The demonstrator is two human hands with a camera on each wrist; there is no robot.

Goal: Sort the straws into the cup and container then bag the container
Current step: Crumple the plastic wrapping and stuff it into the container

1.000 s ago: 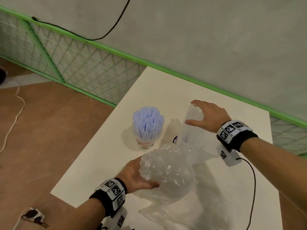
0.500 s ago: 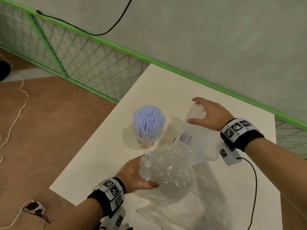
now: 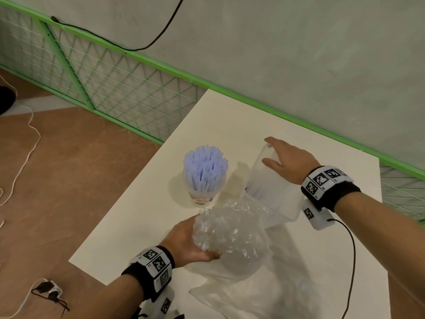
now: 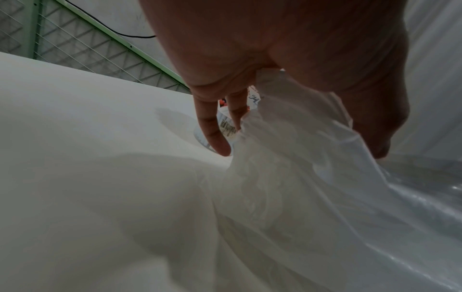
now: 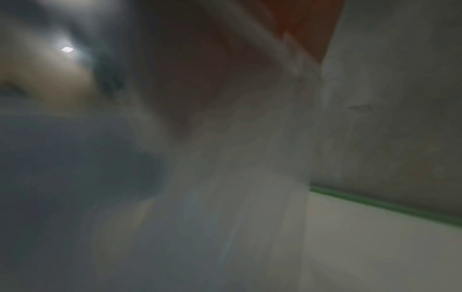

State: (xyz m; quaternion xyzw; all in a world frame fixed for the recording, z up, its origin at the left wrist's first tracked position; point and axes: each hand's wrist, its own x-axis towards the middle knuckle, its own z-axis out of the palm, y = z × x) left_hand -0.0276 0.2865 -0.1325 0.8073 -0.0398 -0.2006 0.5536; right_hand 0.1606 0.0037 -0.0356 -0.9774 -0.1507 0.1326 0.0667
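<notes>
A cup of blue straws [image 3: 203,173] stands upright on the white table [image 3: 241,120]. Just in front of it is a bundle of clear straws [image 3: 225,229], end-on and wrapped in a clear plastic bag [image 3: 264,291]. My left hand [image 3: 197,242] holds this bundle from the left, with its fingers bunched on the bag film [image 4: 300,177]. My right hand [image 3: 273,153] grips the bag's raised far end, which is stretched taut toward the bundle. The container itself is hidden by straws and film. The right wrist view is blurred, showing only film [image 5: 225,197].
The bag's loose part lies crumpled on the table's near right. A green-framed wire fence [image 3: 115,84] runs behind the table and along the left. The table's left edge drops to a brown floor with cords and a plug [image 3: 48,291]. A black cable [image 3: 351,261] trails from my right wrist.
My right hand has moved slightly up and away with the bag's end, drawing the film tighter. My left hand and the bundle have stayed in place.
</notes>
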